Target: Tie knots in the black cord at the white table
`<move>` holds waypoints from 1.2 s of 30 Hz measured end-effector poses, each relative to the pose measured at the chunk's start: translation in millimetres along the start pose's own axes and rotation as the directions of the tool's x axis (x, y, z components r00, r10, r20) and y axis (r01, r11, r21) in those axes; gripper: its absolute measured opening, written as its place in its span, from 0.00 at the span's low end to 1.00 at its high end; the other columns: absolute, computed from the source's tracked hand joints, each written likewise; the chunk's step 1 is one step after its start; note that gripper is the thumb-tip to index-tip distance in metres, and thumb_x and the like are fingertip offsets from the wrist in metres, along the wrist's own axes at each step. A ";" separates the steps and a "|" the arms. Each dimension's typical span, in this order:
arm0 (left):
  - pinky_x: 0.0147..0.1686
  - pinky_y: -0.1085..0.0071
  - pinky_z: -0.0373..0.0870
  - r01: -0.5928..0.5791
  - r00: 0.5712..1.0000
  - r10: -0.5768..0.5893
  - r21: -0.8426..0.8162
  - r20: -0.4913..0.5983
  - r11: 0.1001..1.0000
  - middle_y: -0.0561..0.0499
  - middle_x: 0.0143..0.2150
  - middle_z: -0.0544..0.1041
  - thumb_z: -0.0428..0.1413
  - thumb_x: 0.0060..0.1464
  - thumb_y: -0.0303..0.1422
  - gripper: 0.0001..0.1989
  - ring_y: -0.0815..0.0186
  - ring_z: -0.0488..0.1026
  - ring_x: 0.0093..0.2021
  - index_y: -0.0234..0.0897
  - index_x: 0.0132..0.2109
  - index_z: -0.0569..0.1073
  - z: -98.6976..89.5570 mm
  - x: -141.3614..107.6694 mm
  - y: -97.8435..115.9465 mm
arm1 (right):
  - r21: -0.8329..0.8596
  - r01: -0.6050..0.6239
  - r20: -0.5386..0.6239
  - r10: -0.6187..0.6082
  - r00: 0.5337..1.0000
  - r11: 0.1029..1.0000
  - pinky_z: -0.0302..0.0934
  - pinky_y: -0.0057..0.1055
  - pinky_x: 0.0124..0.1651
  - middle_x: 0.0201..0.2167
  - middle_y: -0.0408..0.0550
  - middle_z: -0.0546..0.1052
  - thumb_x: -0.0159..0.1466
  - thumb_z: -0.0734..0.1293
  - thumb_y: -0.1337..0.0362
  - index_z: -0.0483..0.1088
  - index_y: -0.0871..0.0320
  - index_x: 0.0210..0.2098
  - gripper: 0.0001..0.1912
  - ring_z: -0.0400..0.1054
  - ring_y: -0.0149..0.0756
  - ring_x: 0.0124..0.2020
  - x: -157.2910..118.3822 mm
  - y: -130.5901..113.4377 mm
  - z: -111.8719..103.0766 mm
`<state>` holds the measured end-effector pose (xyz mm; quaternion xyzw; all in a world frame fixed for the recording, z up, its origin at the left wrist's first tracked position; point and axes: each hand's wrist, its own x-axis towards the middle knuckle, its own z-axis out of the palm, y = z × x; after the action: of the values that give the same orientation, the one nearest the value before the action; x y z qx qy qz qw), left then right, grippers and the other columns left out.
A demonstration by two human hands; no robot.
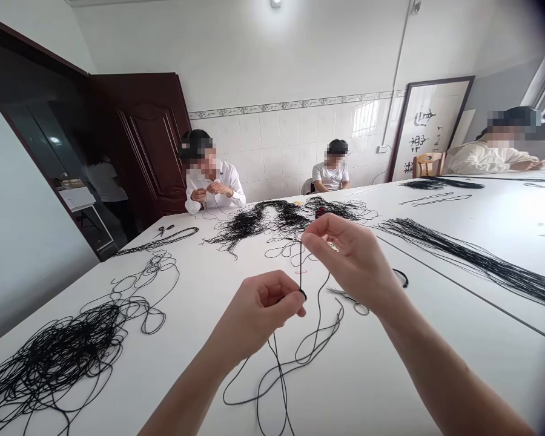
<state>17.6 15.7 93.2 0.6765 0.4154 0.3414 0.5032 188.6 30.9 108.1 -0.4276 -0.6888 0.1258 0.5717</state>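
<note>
A thin black cord (300, 266) runs taut and nearly upright between my two hands above the white table. Lower down, my left hand (267, 303) is closed, pinching the cord where a small dark loop or knot shows at the fingertips. Above it and to the right, my right hand (345, 251) pinches the cord's upper part between thumb and fingers. Loose lengths of black cord (295, 363) hang from the hands and lie in loops on the table below. Scissors (352, 301) rest on the table just behind my right wrist, partly hidden by it.
A tangled heap of black cord (72, 351) covers the left of the table (200, 266). More cord piles (245, 224) lie ahead, and a long straight bundle (472, 254) stretches to the right. Small scissors (166, 230) sit far left. Several people sit around the table.
</note>
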 end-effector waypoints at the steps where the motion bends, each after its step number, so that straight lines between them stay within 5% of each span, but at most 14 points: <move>1: 0.29 0.71 0.58 -0.005 1.000 0.005 -0.021 -0.001 1.000 0.53 0.29 0.76 0.55 0.56 0.34 0.07 0.72 0.62 0.26 0.39 0.30 0.71 0.4 0.8 -0.2 | -0.054 0.014 -0.018 -0.015 1.000 0.998 0.60 0.34 0.41 0.29 0.43 0.73 0.64 0.63 0.64 0.68 0.58 0.31 0.07 0.67 0.32 0.33 -0.3 2.0 0.8; 4: 0.42 0.69 0.63 -0.024 0.999 0.019 -0.141 -0.034 0.990 0.50 0.41 0.78 0.56 0.58 0.39 0.09 0.67 0.70 0.39 0.39 0.33 0.72 0.1 3.4 -1.9 | -0.212 0.042 -0.115 -0.067 0.991 0.976 0.62 0.34 0.41 0.39 0.47 0.74 0.64 0.65 0.59 0.68 0.55 0.43 0.10 0.68 0.37 0.41 -4.8 2.7 -0.1; 6: 0.45 0.69 0.61 -0.041 0.997 0.021 -0.253 -0.080 0.967 0.51 0.43 0.76 0.57 0.57 0.41 0.10 0.66 0.67 0.45 0.40 0.33 0.72 -0.4 4.7 -3.8 | -0.262 0.063 -0.163 -0.109 0.981 0.963 0.62 0.32 0.36 0.37 0.46 0.73 0.63 0.66 0.57 0.66 0.54 0.44 0.11 0.68 0.36 0.38 -11.1 -2.8 -2.9; 9: 0.42 0.73 0.59 -0.095 0.985 0.026 -0.410 -0.170 0.907 0.54 0.36 0.70 0.60 0.54 0.42 0.11 0.70 0.63 0.39 0.40 0.32 0.72 0.2 6.0 -6.1 | -0.271 0.105 0.008 -0.107 0.994 0.957 0.58 0.28 0.28 0.26 0.43 0.69 0.65 0.64 0.57 0.66 0.55 0.29 0.11 0.64 0.32 0.28 -22.6 -14.5 -5.1; 12: 0.40 0.74 0.58 -0.148 0.977 0.049 -0.487 -0.209 0.861 0.55 0.32 0.66 0.60 0.56 0.40 0.12 0.71 0.59 0.34 0.37 0.29 0.71 2.9 5.4 -5.3 | -0.294 0.084 0.223 -0.017 0.975 0.952 0.55 0.28 0.25 0.25 0.43 0.71 0.64 0.65 0.55 0.68 0.55 0.25 0.15 0.63 0.32 0.26 -30.4 -20.8 0.3; 17: 0.42 0.71 0.62 -0.204 0.973 0.109 -0.534 -0.205 0.820 0.53 0.28 0.68 0.57 0.58 0.36 0.11 0.69 0.64 0.34 0.37 0.29 0.72 8.1 -0.6 -1.0 | -0.255 0.060 0.252 0.006 0.968 0.965 0.58 0.27 0.30 0.27 0.40 0.71 0.65 0.62 0.62 0.65 0.55 0.26 0.11 0.65 0.31 0.30 -32.6 -18.5 14.1; 24: 0.39 0.71 0.65 -0.223 0.969 0.118 -0.561 -0.218 0.797 0.51 0.30 0.68 0.54 0.60 0.37 0.12 0.68 0.66 0.33 0.36 0.29 0.71 7.3 -1.1 1.7 | -0.225 0.077 0.346 0.006 0.938 0.971 0.55 0.26 0.26 0.25 0.39 0.71 0.67 0.61 0.63 0.66 0.55 0.27 0.12 0.61 0.28 0.25 -31.3 -18.8 13.7; 27: 0.38 0.73 0.64 -0.231 0.959 0.092 -0.549 -0.269 0.803 0.53 0.31 0.68 0.57 0.58 0.36 0.10 0.70 0.64 0.32 0.37 0.30 0.71 5.6 -0.1 0.8 | -0.217 0.014 0.271 0.046 0.962 0.976 0.56 0.27 0.26 0.27 0.40 0.72 0.66 0.62 0.56 0.67 0.54 0.29 0.12 0.64 0.30 0.28 -26.8 -17.5 9.4; 30: 0.34 0.75 0.62 -0.214 0.953 0.085 -0.445 -0.291 0.869 0.55 0.30 0.66 0.58 0.57 0.37 0.09 0.72 0.61 0.30 0.38 0.31 0.71 5.3 -1.7 -0.7 | -0.177 -0.014 0.133 0.038 0.990 0.984 0.59 0.27 0.29 0.34 0.42 0.75 0.64 0.64 0.52 0.68 0.53 0.36 0.11 0.69 0.33 0.35 -21.5 -14.5 5.2; 36: 0.27 0.75 0.55 -0.201 0.948 0.137 -0.207 -0.286 0.957 0.58 0.25 0.60 0.56 0.58 0.39 0.08 0.71 0.54 0.26 0.41 0.34 0.71 6.6 -4.8 -0.1 | -0.075 -0.001 0.193 0.016 0.981 0.997 0.56 0.24 0.26 0.26 0.38 0.75 0.65 0.63 0.61 0.71 0.53 0.29 0.09 0.67 0.28 0.29 -17.7 -16.3 0.4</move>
<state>21.4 8.8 91.2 0.5934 0.3766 0.5185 0.4870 180.6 8.2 106.7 -0.4371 -0.7436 0.1436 0.4852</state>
